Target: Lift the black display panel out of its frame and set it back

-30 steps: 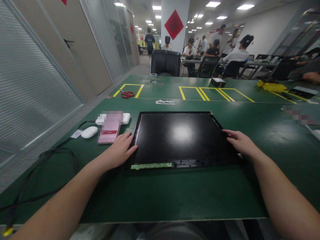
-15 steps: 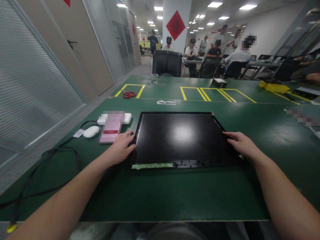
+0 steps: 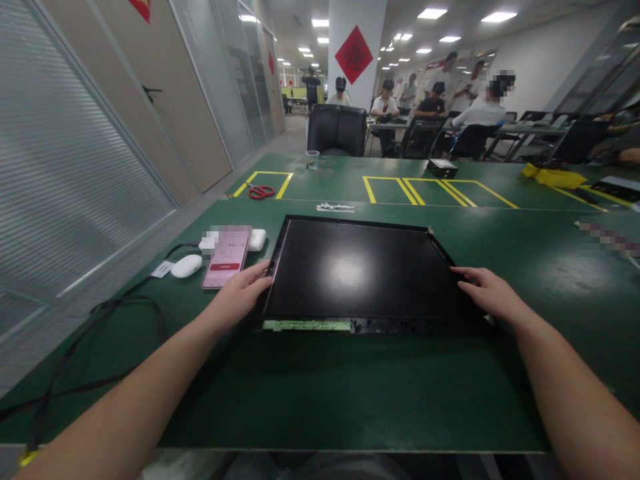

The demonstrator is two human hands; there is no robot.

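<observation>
A bare black display panel (image 3: 357,270) lies on the green table (image 3: 320,393), with a green circuit strip (image 3: 306,325) showing along its near edge. My left hand (image 3: 240,297) grips the panel's left edge, fingers curled over the rim. On the right edge rests my right hand (image 3: 487,292), fingers together around that side. The far edge of the panel looks slightly raised off the table.
A pink-screened phone (image 3: 226,258), a white earbud case (image 3: 257,239) and a white mouse (image 3: 186,266) lie left of the panel, with a black cable (image 3: 100,313) trailing off. Red scissors (image 3: 261,192), a plastic cup (image 3: 313,159), white parts (image 3: 335,207) and a black chair (image 3: 337,130) lie beyond. People sit at far desks.
The panel's far edge has tilted up a little between my hands. Both hands stay on the panel's sides, with my left fingers curled more over the rim.
</observation>
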